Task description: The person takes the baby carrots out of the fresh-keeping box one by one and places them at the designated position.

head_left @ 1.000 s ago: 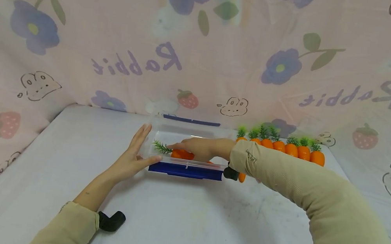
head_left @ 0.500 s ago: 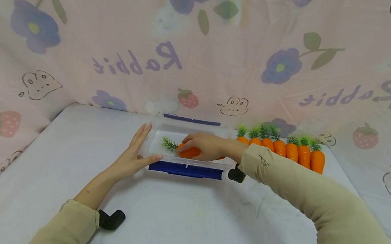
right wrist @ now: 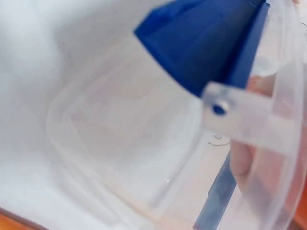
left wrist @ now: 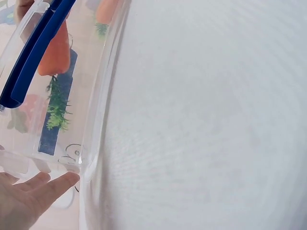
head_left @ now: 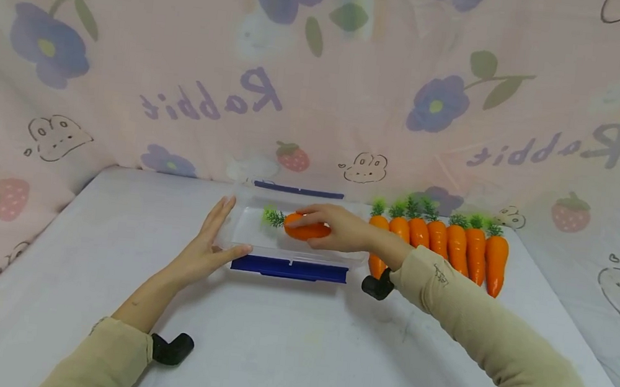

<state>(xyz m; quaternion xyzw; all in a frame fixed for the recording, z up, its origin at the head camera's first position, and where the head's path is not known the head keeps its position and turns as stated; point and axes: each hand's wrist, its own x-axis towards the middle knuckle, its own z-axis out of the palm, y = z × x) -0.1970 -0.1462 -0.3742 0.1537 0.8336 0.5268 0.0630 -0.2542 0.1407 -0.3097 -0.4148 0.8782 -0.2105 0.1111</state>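
A clear plastic box (head_left: pixel 261 238) with blue latch flaps stands without a lid on the table. My left hand (head_left: pixel 206 246) rests against its left end, thumb on the front rim and fingers spread straight. Inside the box's outline my right hand (head_left: pixel 340 229) grips an orange toy carrot (head_left: pixel 307 227), fingers over the top, leafy end pointing left. Through the clear wall in the left wrist view, the carrot (left wrist: pixel 55 55) hangs tops-down in the picture, near the blue flap (left wrist: pixel 36 52). In the right wrist view the fingers (right wrist: pixel 240 155) show partly behind the box wall.
Several more toy carrots (head_left: pixel 455 248) lie side by side right of the box, leaves toward the back. A patterned curtain (head_left: pixel 319 95) hangs behind the white table (head_left: pixel 273 339). Black wrist mounts (head_left: pixel 172 348) stick out from both sleeves.
My right hand has drawn the carrot rightward and slightly up in the head view, uncovering more of the carrot row. My left hand keeps its place at the box end.
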